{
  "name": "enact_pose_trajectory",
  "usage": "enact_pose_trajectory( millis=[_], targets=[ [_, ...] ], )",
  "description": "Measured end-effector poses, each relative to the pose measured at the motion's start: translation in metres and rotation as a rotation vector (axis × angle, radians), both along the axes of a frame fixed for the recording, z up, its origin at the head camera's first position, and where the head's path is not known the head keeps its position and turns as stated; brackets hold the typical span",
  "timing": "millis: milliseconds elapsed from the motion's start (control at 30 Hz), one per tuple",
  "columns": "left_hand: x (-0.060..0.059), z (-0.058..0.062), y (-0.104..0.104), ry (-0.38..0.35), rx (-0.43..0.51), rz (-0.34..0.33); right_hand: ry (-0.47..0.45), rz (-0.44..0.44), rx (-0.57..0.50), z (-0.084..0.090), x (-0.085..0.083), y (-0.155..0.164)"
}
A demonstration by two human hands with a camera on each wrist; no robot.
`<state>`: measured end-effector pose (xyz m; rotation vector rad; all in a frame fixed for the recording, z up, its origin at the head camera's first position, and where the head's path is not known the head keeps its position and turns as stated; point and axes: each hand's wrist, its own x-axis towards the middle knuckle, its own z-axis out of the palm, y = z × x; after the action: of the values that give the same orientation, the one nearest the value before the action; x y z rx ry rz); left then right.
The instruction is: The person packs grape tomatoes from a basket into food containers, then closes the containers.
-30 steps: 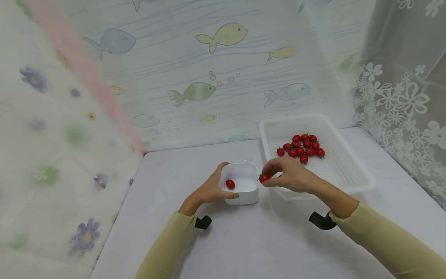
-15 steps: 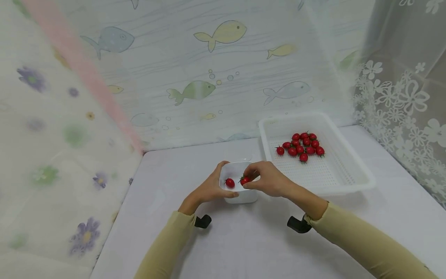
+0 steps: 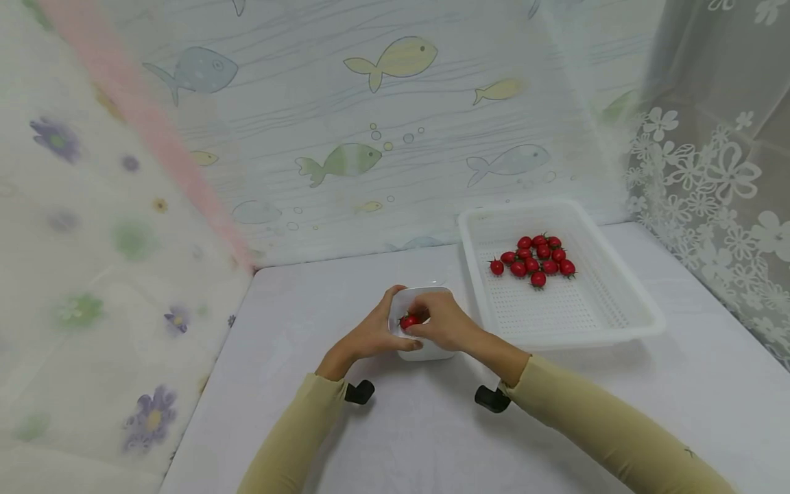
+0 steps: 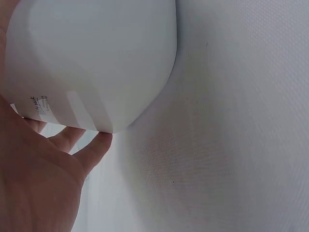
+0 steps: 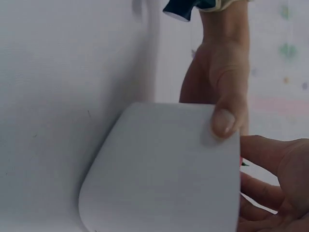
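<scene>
Right hand (image 3: pixel 441 322) moved left since the earlier frames, from the near-left corner of the basket to above the small white container (image 3: pixel 426 351), carrying a cherry tomato (image 3: pixel 407 321) with it. Now the fingers are curled over the container's open top, and a red tomato shows just under the fingertips at the left inside wall; whether this is the one being pinched or the one already lying inside, cannot tell, the hand covers the rest of the interior. Left hand (image 3: pixel 370 334) clamps the container from its left side, thumb along the near rim, fingers wrapped over the far-left edge; left wrist view shows fingers under the container's wall (image 4: pixel 96 63), right wrist view shows the thumb tip pressed on the wall (image 5: pixel 164 169). Container sits near the middle of the tabletop (image 3: pixel 395 439), just left of the white perforated basket (image 3: pixel 617 322), not touching it. Pile of cherry tomatoes (image 3: pixel 535 257) lies in the basket's far half, well apart from both hands. Fish-print curtain (image 3: pixel 370 158) hangs behind the far edge.
</scene>
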<state>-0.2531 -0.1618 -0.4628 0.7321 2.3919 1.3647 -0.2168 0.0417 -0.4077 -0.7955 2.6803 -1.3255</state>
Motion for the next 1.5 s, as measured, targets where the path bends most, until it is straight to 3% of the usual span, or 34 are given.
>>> enact_pose_trajectory(
  millis=[233,433,667,1100,1500],
  targets=[
    [-0.001,0.003,0.000,0.010,-0.010,-0.003,0.038,-0.080,0.135,-0.001,-0.010,-0.014],
    [0.001,0.004,0.000,0.010,-0.012,-0.005,0.077,-0.052,0.321,-0.002,-0.020,-0.022],
    [0.002,0.003,-0.002,0.000,-0.022,-0.005,-0.025,0.030,0.288,-0.006,-0.024,-0.027],
    [0.002,0.006,-0.001,0.011,-0.052,0.018,-0.174,-0.001,0.293,-0.012,-0.033,-0.030],
    [0.003,0.006,0.001,-0.026,-0.041,0.022,-0.203,-0.036,0.267,-0.015,-0.033,-0.030]
  ],
)
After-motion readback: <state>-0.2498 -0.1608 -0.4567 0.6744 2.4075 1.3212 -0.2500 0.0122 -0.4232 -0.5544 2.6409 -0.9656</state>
